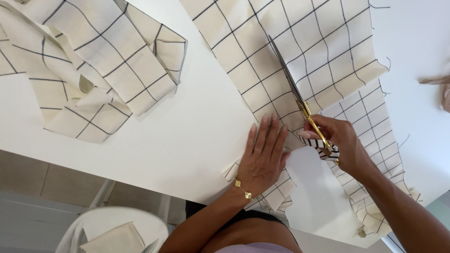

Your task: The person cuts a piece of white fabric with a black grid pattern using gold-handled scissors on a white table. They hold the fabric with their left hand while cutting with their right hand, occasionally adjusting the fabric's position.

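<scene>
Left hand (pixel 263 157) flat, fingers spread on checked fabric (pixel 300 51); right hand (pixel 338 143) grips scissors (pixel 294 89).

Packaging, labels, signs, screens: none observed.
Checked the whole head view, edge to edge; no package, box, printed label, sign or display screen is visible anywhere in it.
</scene>
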